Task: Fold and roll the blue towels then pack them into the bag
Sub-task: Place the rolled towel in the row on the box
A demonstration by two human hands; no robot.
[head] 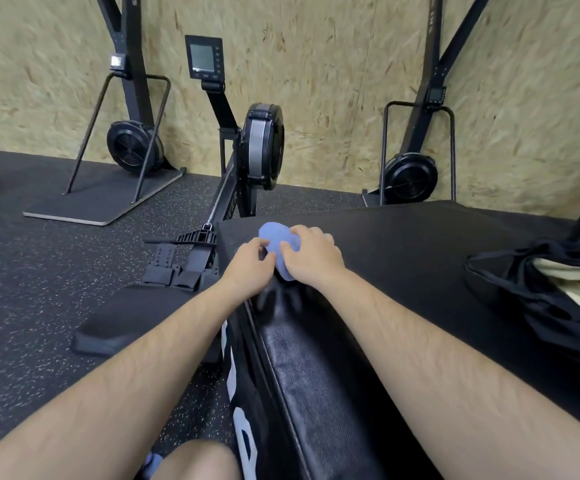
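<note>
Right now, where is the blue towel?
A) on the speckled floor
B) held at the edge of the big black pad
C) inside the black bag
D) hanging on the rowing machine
B: the rolled blue towel is held by the left grip and the right grip at the edge of the black pad, well apart from the black bag.
</note>
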